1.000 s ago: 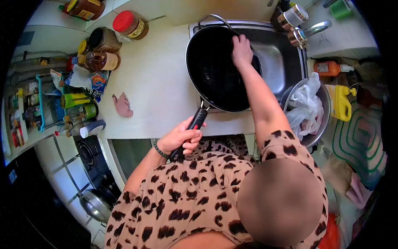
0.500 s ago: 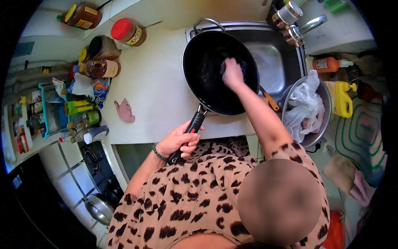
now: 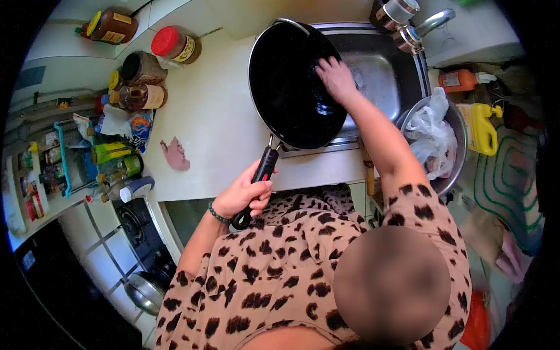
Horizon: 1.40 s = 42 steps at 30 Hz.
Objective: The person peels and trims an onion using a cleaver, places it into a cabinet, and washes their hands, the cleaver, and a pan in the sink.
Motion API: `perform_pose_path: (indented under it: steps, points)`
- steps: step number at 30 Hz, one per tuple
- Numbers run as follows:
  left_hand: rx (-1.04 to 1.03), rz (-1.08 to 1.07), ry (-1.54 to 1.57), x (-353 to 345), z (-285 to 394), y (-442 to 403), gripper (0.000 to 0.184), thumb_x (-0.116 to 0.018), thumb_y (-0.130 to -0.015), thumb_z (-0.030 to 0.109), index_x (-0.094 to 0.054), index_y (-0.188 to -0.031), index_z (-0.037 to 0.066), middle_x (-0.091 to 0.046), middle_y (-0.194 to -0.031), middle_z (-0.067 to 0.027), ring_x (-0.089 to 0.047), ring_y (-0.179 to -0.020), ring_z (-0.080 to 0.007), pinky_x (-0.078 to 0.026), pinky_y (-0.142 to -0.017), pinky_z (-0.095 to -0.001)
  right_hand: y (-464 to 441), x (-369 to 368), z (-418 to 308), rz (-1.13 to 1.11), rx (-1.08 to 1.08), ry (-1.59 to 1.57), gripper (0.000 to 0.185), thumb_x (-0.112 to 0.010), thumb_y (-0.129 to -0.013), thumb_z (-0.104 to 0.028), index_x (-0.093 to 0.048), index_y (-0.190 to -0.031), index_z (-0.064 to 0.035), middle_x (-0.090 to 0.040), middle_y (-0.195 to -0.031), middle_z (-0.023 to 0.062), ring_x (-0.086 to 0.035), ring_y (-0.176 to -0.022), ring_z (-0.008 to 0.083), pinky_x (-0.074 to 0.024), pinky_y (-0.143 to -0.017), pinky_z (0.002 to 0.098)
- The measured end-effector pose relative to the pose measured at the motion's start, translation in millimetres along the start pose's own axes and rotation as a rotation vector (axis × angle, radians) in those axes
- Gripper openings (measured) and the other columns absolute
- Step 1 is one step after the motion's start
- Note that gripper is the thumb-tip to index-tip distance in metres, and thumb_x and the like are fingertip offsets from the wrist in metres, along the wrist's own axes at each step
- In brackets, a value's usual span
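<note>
A black wok [image 3: 286, 76] is tilted over the counter and the left part of the sink [image 3: 376, 87]. My left hand [image 3: 242, 192] is wrapped round its black handle [image 3: 265, 166], which has a red mark. A bracelet circles that wrist. My right hand [image 3: 337, 80] reaches over the wok's right side, its fingers spread against the inner wall. I make out nothing held in it, though the underside of the palm is hidden. Wet-looking glints show on the dark inner surface just below that hand.
At the sink's back right is a faucet [image 3: 434, 22]. To the right stand a metal basin [image 3: 461, 137] with plastic bags [image 3: 431, 134] and a yellow bottle [image 3: 481, 128]. A red-lidded jar [image 3: 175, 45] and several bottles line the left; a metal pot [image 3: 144, 291] sits lower left.
The wok has shifted slightly left and back and tilted more, uncovering more of the sink. My right hand has moved from inside the wok up towards its right side, fingers now spread.
</note>
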<state>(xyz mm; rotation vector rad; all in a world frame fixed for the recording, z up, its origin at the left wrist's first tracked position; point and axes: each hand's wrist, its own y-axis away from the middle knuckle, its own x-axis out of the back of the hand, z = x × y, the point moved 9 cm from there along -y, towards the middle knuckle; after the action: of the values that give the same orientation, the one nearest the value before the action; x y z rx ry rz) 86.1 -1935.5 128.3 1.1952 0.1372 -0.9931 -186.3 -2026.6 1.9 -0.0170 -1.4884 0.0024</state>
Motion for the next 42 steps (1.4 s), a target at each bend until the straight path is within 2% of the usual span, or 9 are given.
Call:
perform_pose_path:
  steps: [5,9,11,15,18,21,26,32,42]
  points:
    - [-0.03,-0.055,0.031,4.9,1.2,-5.6,0.03,-0.047,-0.091,0.006,-0.036,-0.12,0.005,-0.038,-0.066,-0.0008,-0.034,-0.043,-0.0069,-0.032,-0.036,-0.022,74.5,-19.7,-69.5,-0.487,-0.353,-0.546,0.019,-0.048,-0.083,-0.006,-0.059,-0.099,-0.0044,-0.055,-0.106,0.0159,-0.056,-0.097,0.035,-0.0497,-0.078,0.0446]
    - [0.027,-0.034,0.032,3.7,-8.4,-11.7,0.03,-0.047,-0.091,0.005,-0.037,-0.12,0.006,-0.038,-0.067,-0.0008,-0.035,-0.044,-0.0069,-0.033,-0.037,-0.022,32.6,26.7,-117.7,-0.148,-0.377,-1.376,0.026,-0.061,-0.072,-0.006,-0.056,-0.098,-0.0031,-0.057,-0.098,0.0178,-0.058,-0.093,0.034,-0.0476,-0.08,0.0411]
    - [0.054,-0.01,0.033,-3.4,-12.3,-14.0,0.03,-0.047,-0.091,0.006,-0.037,-0.119,0.007,-0.039,-0.068,-0.0006,-0.035,-0.045,-0.0066,-0.034,-0.038,-0.022,-14.6,45.0,-100.3,0.244,-0.437,-1.68,0.025,-0.061,-0.076,-0.002,-0.053,-0.099,-0.0023,-0.058,-0.092,0.0125,-0.056,-0.086,0.0221,-0.0455,-0.081,0.0301]
    - [0.062,0.007,-0.013,-19.1,-11.1,-11.4,0.029,-0.046,-0.092,0.007,-0.037,-0.119,0.007,-0.039,-0.07,-0.0005,-0.035,-0.045,-0.0066,-0.035,-0.038,-0.0225,-46.4,47.1,-7.8,0.683,-0.678,-0.976,0.019,-0.061,-0.074,-0.003,-0.05,-0.09,-0.0031,-0.053,-0.096,0.0166,-0.052,-0.09,0.035,-0.0444,-0.082,0.041]
    - [0.052,0.052,-0.048,-21.1,-6.4,-5.9,0.028,-0.046,-0.092,0.007,-0.037,-0.119,0.007,-0.039,-0.07,-0.001,-0.035,-0.045,-0.0071,-0.036,-0.039,-0.023,-9.7,-62.6,50.6,0.423,-1.032,-1.122,0.022,-0.06,-0.07,0.0,-0.052,-0.09,-0.0039,-0.051,-0.099,0.0194,-0.052,-0.091,0.0366,-0.0438,-0.081,0.0431]
    - [0.018,0.073,-0.074,-23.0,3.0,-0.8,0.028,-0.043,-0.093,0.009,-0.037,-0.12,0.006,-0.04,-0.071,-0.0017,-0.034,-0.045,-0.0075,-0.036,-0.038,-0.0231,33.8,-38.7,41.1,0.334,-1.022,-0.896,0.022,-0.06,-0.067,-0.001,-0.053,-0.088,-0.0033,-0.052,-0.095,0.0209,-0.053,-0.09,0.0368,-0.0437,-0.08,0.0436]
    - [0.044,0.177,-0.056,-18.3,29.8,12.7,0.027,-0.041,-0.092,0.011,-0.041,-0.118,0.007,-0.042,-0.071,-0.0017,-0.035,-0.045,-0.0072,-0.033,-0.038,-0.0222,25.6,44.6,-88.0,0.365,-0.374,-1.233,0.03,-0.065,-0.069,0.002,-0.053,-0.096,-0.0035,-0.054,-0.092,0.0129,-0.056,-0.086,0.0278,-0.0468,-0.078,0.0344]
    - [0.184,0.303,-0.081,-34.3,70.7,23.9,0.016,-0.044,-0.093,0.013,-0.048,-0.107,0.006,-0.045,-0.073,-0.0017,-0.037,-0.05,-0.0061,-0.033,-0.04,-0.0209,36.7,55.2,-75.8,0.39,-0.541,-1.191,0.027,-0.06,-0.07,0.002,-0.052,-0.095,-0.0023,-0.051,-0.096,0.019,-0.053,-0.09,0.0376,-0.0453,-0.081,0.0408]
    - [0.211,0.441,-0.174,-16.4,107.1,58.9,0.011,-0.048,-0.09,0.009,-0.045,-0.098,0.001,-0.049,-0.076,-0.0056,-0.035,-0.05,-0.0064,-0.031,-0.04,-0.0211,61.7,64.2,1.1,0.621,-0.729,-1.011,0.034,-0.055,-0.067,0.004,-0.051,-0.1,-0.0008,-0.053,-0.096,0.0186,-0.053,-0.093,0.0344,-0.0432,-0.086,0.0408]
